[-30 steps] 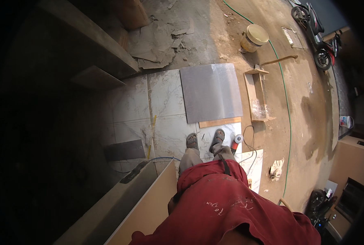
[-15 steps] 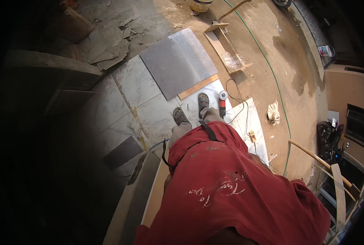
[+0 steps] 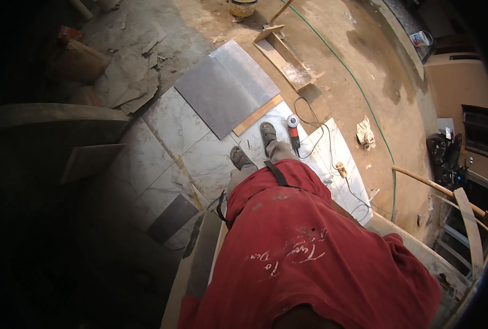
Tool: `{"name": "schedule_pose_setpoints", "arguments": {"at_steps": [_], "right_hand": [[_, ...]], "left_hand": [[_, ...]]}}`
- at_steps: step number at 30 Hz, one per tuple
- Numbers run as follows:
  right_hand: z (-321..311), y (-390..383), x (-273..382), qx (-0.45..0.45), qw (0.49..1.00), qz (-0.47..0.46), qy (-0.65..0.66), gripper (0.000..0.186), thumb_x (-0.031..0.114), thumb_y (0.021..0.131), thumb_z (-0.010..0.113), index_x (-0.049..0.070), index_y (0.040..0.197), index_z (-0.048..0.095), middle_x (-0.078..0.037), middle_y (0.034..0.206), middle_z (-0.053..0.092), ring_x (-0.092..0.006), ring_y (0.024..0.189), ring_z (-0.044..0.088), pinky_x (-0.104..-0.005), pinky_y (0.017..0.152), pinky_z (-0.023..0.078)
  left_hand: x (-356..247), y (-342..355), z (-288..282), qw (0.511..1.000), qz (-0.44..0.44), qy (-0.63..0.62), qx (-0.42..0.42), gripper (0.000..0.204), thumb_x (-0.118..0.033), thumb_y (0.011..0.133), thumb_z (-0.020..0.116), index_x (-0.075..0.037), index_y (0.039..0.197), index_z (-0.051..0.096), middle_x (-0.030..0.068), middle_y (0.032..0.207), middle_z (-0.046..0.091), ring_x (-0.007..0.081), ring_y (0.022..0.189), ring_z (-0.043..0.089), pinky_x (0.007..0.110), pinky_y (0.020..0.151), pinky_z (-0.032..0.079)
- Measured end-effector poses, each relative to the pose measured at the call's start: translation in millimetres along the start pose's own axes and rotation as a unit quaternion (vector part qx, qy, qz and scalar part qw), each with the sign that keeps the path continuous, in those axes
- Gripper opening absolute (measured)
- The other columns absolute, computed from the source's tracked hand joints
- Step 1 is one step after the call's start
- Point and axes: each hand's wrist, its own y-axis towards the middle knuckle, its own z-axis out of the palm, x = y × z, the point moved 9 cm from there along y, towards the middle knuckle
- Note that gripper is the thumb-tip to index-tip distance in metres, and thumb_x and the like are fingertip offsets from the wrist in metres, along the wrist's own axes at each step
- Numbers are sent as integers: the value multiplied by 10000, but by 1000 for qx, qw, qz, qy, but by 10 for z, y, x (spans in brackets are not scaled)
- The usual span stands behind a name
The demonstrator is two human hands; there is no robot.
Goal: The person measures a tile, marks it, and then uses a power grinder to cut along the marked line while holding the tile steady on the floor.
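Observation:
Neither of my hands shows; my red shirt [image 3: 287, 236] covers the middle of the view, and only a sliver of arm appears along its right side. My sandalled feet stand on white marbled tiles [image 3: 192, 120]. Just right of my right foot lies a red and black angle grinder [image 3: 294, 134] with a pale disc, its cord looping over the floor. Ahead of my feet rests a large grey tile [image 3: 224, 90], with an orange-brown strip [image 3: 258, 114] along its near edge.
A wooden trough [image 3: 287, 59] lies ahead on sandy ground, beside a green hose [image 3: 353, 77]. Broken slabs [image 3: 126, 79] are heaped far left. A dark tile piece [image 3: 171, 219] sits left of me. A yellow power socket [image 3: 341, 169] and crumpled sack [image 3: 365, 134] lie right.
My viewpoint has shifted slightly, so the floor and most objects ahead sit further left in view. The grinder, tiles and trough keep their places on the ground.

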Motion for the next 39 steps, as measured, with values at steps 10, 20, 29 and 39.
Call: {"name": "schedule_pose_setpoints", "arguments": {"at_steps": [10, 20, 29, 39], "right_hand": [[-68, -215, -120, 23, 999, 22, -21, 413, 265, 956, 533, 16, 1281, 588, -127, 1242, 645, -203, 1094, 606, -345, 954, 467], [2, -347, -237, 41, 997, 33, -48, 387, 245, 944, 547, 14, 1247, 611, -122, 1215, 660, -197, 1075, 611, -343, 946, 469], [127, -518, -408, 58, 994, 52, -72, 363, 226, 933, 560, 12, 1217, 632, -117, 1190, 673, -192, 1058, 615, -341, 938, 471], [44, -634, -460, 99, 986, 72, -110, 337, 206, 920, 574, 10, 1183, 655, -112, 1163, 688, -185, 1039, 621, -339, 930, 472]], "left_hand": [[63, -27, -12, 1000, -1, 6, 9, 292, -180, 936, 533, 8, 1145, 613, 171, 1043, 680, 290, 962, 654, 392, 850, 495], [183, -66, -22, 1000, -6, 11, 23, 291, -181, 933, 539, 6, 1143, 614, 167, 1041, 681, 289, 958, 656, 394, 847, 498], [303, -26, -53, 999, -17, 20, 38, 291, -182, 931, 543, 5, 1142, 614, 164, 1039, 682, 287, 955, 658, 396, 844, 500], [400, -115, 36, 997, -44, 23, 51, 290, -183, 928, 548, 3, 1140, 615, 160, 1038, 683, 286, 952, 660, 398, 841, 502]]}}
